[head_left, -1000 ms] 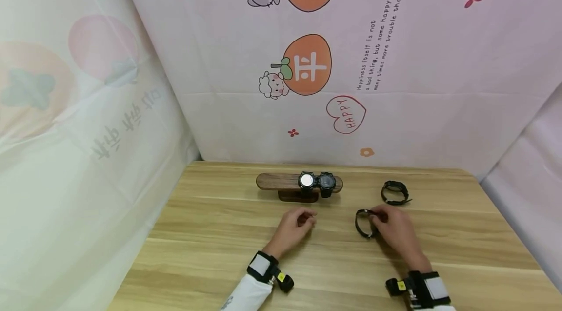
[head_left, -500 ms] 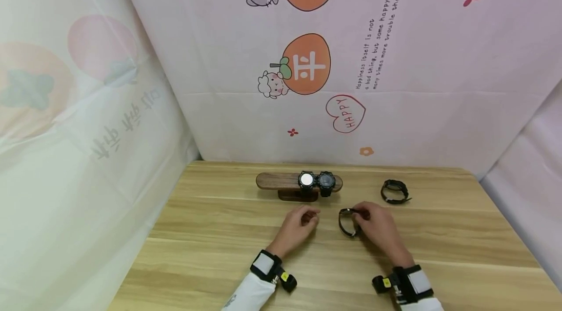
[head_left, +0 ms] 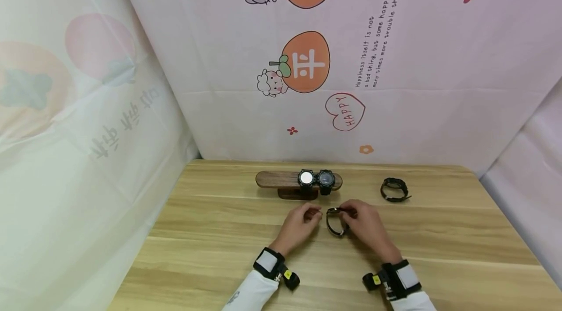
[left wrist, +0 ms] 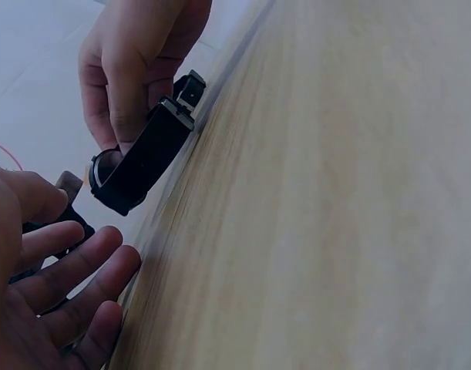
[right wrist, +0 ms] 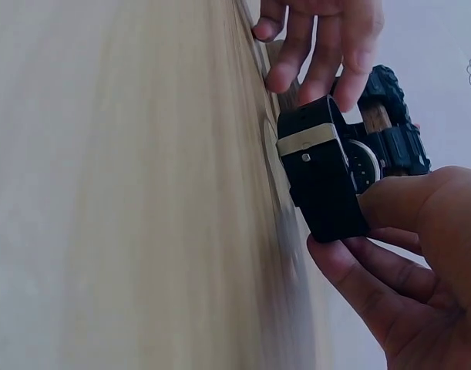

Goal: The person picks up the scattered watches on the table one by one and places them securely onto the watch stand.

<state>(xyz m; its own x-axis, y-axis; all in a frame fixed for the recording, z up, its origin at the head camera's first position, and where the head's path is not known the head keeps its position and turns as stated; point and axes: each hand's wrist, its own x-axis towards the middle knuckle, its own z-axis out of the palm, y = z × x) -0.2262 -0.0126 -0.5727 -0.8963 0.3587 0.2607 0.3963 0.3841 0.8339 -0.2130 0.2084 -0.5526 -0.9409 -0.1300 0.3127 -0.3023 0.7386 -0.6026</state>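
Observation:
A black watch (head_left: 330, 223) with its strap buckled into a loop is pinched between the thumb and fingers of my right hand (head_left: 366, 225). In the right wrist view the strap (right wrist: 320, 185) shows a metal buckle, with the round case back inside the loop. My left hand (head_left: 298, 225) is just left of the watch, fingers loosely bent and holding nothing; the left wrist view shows them spread close below the watch (left wrist: 142, 158). Behind both hands stands a wooden watch stand (head_left: 276, 179) with two black watches (head_left: 326, 179) strapped on its right half.
Another black looped watch (head_left: 394, 190) lies on the wooden table (head_left: 210, 233) at the back right. A printed white cloth (head_left: 228, 120) hangs behind the table, and more cloth hangs at the left and right sides.
My right hand has carried the watch leftward across the table, up close to my left hand. My left hand has shifted slightly right. The stand and the other watches stay put.

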